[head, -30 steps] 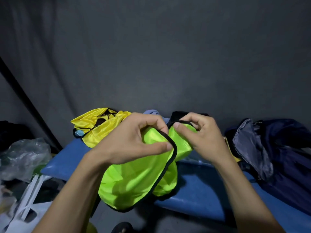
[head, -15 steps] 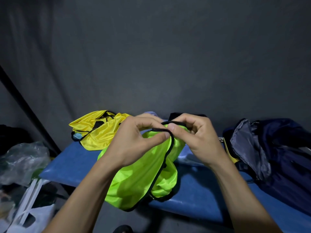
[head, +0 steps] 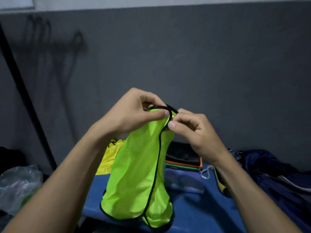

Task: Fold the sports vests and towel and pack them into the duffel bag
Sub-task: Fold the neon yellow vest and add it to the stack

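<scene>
Both hands hold the green vest (head: 139,174) up above the blue table (head: 193,209). The left hand (head: 133,113) pinches its black-trimmed top edge between thumb and curled fingers; the right hand (head: 190,130) pinches the same trim just beside it. The vest hangs down, its lower end at the table's near edge. Behind the vest lie a yellow vest (head: 111,157) and a folded stack (head: 183,157). Right of the vest sits the navy bag (head: 272,170).
</scene>
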Tool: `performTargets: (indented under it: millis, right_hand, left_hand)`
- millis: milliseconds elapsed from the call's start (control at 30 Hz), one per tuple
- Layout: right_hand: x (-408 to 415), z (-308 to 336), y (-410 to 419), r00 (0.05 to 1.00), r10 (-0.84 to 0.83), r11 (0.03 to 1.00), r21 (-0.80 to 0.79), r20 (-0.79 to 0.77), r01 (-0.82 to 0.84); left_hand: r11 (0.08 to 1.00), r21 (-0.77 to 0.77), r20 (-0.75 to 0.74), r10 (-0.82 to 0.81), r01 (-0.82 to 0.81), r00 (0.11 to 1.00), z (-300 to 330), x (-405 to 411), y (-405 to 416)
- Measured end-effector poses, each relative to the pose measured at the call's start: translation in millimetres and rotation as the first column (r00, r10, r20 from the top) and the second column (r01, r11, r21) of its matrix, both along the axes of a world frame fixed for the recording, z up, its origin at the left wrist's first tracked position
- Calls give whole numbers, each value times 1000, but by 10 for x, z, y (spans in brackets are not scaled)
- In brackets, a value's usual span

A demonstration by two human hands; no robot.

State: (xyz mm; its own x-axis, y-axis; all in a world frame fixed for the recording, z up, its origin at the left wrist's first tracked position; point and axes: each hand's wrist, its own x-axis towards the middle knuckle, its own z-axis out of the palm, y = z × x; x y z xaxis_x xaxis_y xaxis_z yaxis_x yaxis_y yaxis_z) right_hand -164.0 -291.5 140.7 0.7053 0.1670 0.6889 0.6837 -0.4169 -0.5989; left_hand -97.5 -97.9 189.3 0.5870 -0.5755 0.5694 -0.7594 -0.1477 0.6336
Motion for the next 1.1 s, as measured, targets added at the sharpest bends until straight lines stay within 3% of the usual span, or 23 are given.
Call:
performTargets:
  millis: [267, 333, 433, 567, 700, 767, 900, 967, 1033, 1100]
  right_hand:
    - [-225, 1090, 344, 973, -185, 983, 49, 141, 180]
    - [-258, 1195, 402, 963, -220, 973, 108, 157, 204]
    - [-270, 1286, 460, 970, -193, 965, 207, 150, 160]
    - [-294, 1261, 581, 999, -48, 950, 310, 4, 45]
    - [-219, 1097, 652, 997, 37, 972, 236, -69, -19]
    - [-210, 1051, 674, 993, 76, 980, 192, -86, -58]
    - [-268, 959, 653, 982, 136, 988, 88, -131, -125]
    - [-263, 860, 634, 969, 152, 987, -15, -196, -157]
    - [-244, 754, 602, 954, 162, 977, -97, -251, -191]
    - [-256, 666, 551, 945, 177, 961, -158, -273, -226]
  left_hand:
    - [970, 31, 429, 205, -241, 879, 1247, -322, 243]
    - [971, 50, 412, 192, -232, 891, 1323, -302, 364]
    - [988, 125, 254, 61, -95, 965, 1256, -297, 537]
    - [991, 127, 113, -44, 29, 993, 1101, -344, 681]
    - [987, 97, -43, -127, 131, 991, 1012, -396, 707]
    - [989, 103, -47, -98, 103, 994, 951, -374, 675]
    - [989, -151, -60, -11, 2, 998, 899, -232, 680]
    - [988, -155, -29, 16, -20, 999, 875, -163, 687]
    - [985, -118, 95, 137, -125, 986, 820, -56, 692]
    - [934, -178, 196, 342, -309, 919, 766, 102, 757]
